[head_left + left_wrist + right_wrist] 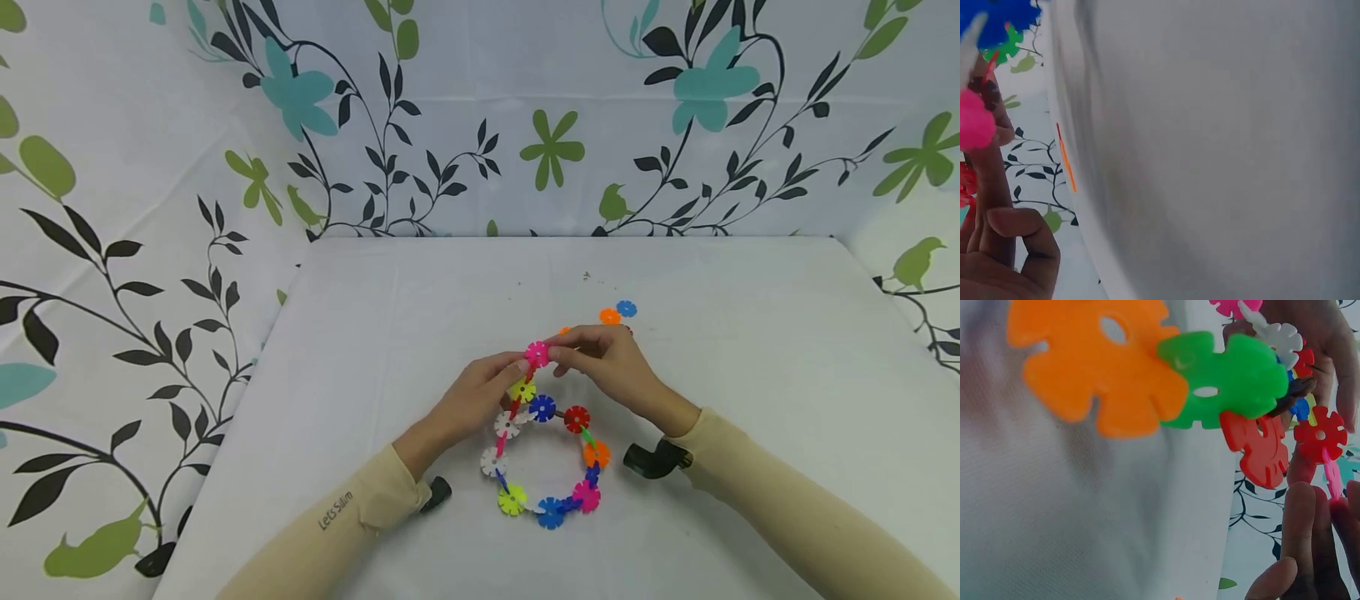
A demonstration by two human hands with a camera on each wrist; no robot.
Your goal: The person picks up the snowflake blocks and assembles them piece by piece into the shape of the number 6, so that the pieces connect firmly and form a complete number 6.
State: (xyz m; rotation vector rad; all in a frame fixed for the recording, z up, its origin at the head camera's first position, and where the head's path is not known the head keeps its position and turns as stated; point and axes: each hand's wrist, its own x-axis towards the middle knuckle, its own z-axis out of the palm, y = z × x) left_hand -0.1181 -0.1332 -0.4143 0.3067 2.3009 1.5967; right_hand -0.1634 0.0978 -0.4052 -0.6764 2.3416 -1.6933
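A closed ring of linked, notched plastic flower discs in many colours lies on the table, with a dark blue disc (pixel 542 408) and an orange disc (pixel 597 454) in it. From its upper left a short branch rises through a yellow disc (pixel 522 390) and a red one to a pink disc (pixel 537 354) at the end. My left hand (pixel 476 392) holds this branch beside the yellow disc. With thumb and fingertips, my right hand (pixel 611 362) pinches the pink disc. The right wrist view shows the pink disc (pixel 1332 475) edge-on, slotted against a red disc (pixel 1320 434).
Beyond my right hand lie a loose orange disc (pixel 610 317) and a blue disc (pixel 626 309). Black wrist-camera mounts (pixel 652 460) hang under both sleeves. A leaf-patterned cloth (pixel 450 125) stands behind the white table (pixel 375 283).
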